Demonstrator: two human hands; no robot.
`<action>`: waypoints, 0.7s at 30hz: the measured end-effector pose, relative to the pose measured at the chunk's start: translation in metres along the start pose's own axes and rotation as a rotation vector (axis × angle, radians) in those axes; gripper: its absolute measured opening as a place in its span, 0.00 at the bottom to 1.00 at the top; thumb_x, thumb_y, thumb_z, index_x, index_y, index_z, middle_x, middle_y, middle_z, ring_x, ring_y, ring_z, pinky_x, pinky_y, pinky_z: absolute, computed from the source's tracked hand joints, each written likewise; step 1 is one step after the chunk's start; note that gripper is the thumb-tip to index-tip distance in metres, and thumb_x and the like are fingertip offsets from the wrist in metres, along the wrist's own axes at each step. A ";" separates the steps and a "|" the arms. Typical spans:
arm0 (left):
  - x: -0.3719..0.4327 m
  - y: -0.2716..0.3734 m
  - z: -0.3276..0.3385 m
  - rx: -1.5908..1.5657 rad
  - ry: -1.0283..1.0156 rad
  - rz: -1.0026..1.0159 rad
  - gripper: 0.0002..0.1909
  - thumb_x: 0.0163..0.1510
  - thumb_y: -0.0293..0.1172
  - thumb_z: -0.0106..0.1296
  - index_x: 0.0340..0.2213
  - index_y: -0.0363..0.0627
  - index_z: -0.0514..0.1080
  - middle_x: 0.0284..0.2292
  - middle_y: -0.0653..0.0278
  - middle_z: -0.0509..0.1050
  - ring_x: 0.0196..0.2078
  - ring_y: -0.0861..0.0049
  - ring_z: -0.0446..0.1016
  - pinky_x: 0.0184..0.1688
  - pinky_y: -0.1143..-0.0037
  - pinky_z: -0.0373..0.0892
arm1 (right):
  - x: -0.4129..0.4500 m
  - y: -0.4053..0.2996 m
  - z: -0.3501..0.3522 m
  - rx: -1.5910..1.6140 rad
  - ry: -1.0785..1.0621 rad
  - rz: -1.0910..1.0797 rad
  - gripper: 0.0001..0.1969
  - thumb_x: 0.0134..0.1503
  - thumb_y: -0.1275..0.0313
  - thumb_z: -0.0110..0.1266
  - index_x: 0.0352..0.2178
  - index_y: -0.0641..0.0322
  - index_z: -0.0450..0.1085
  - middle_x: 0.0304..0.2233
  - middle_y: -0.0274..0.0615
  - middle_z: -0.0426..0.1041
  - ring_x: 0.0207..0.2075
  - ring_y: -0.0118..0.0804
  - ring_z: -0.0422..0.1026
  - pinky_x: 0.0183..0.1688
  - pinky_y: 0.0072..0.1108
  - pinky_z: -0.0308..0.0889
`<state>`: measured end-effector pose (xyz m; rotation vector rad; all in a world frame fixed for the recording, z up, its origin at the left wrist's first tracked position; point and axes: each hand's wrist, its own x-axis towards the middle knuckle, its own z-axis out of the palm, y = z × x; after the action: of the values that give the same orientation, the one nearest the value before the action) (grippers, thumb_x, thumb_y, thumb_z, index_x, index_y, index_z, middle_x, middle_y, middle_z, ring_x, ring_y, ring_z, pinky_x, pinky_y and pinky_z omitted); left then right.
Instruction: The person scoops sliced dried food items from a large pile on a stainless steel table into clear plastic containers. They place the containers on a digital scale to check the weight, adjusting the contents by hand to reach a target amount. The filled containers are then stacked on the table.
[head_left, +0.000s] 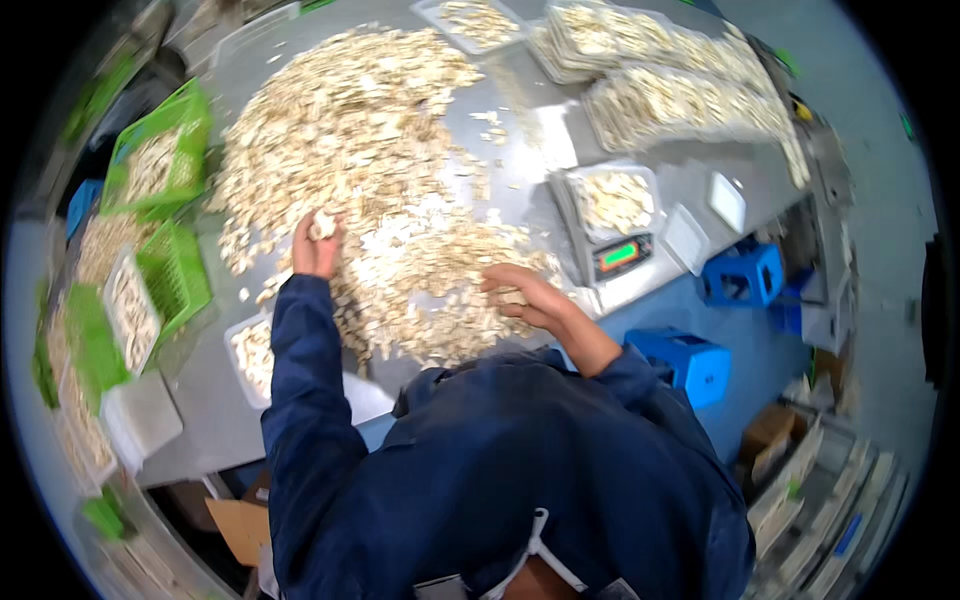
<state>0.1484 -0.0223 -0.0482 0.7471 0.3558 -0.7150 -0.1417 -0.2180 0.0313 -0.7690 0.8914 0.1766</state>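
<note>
A wide heap of pale, dried slices (352, 120) covers much of the metal table. My left hand (319, 244), palm up at the heap's near left part, holds a few whitish slices. Over the near right part of the pile, my right hand (525, 296) has its fingers spread and slightly bent; whether a slice lies under them cannot be told. To the right, a clear plastic tray of slices (616, 199) rests on a digital scale (622, 256) with a lit display. Another tray of slices (255, 356) stands beside my left sleeve, partly hidden by it.
Stacked filled trays (675, 105) stand at the back right, and one filled tray (480, 22) at the back. Green baskets (176, 277) line the left edge. Lids (684, 236) lie right of the scale. Blue plastic stools (694, 364) stand below the table's right edge.
</note>
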 end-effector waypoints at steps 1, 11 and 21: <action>0.008 -0.005 -0.010 -0.012 0.041 -0.019 0.12 0.54 0.32 0.41 0.36 0.35 0.63 0.30 0.59 0.68 0.32 0.67 0.68 0.36 0.74 0.69 | 0.002 0.001 -0.002 -0.090 -0.013 0.024 0.09 0.52 0.70 0.47 0.35 0.61 0.63 0.26 0.35 0.65 0.21 0.23 0.59 0.17 0.13 0.51; 0.020 -0.036 -0.019 -0.125 0.056 -0.089 0.05 0.54 0.25 0.42 0.30 0.34 0.63 0.23 0.61 0.67 0.26 0.76 0.68 0.30 0.82 0.71 | -0.011 -0.043 -0.079 -0.396 0.153 -0.307 0.11 0.51 0.69 0.46 0.35 0.61 0.67 0.24 0.29 0.67 0.19 0.21 0.61 0.16 0.14 0.55; -0.041 -0.148 0.159 -0.158 -0.343 -0.342 0.15 0.51 0.21 0.43 0.41 0.31 0.59 0.36 0.52 0.65 0.41 0.66 0.66 0.47 0.72 0.67 | -0.036 -0.150 -0.206 -0.760 0.561 -0.830 0.19 0.47 0.66 0.52 0.39 0.66 0.66 0.35 0.40 0.70 0.35 0.28 0.67 0.38 0.17 0.62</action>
<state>0.0229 -0.1945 0.0109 0.4056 0.2241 -1.1059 -0.2289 -0.4582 0.0586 -1.8972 0.9504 -0.4910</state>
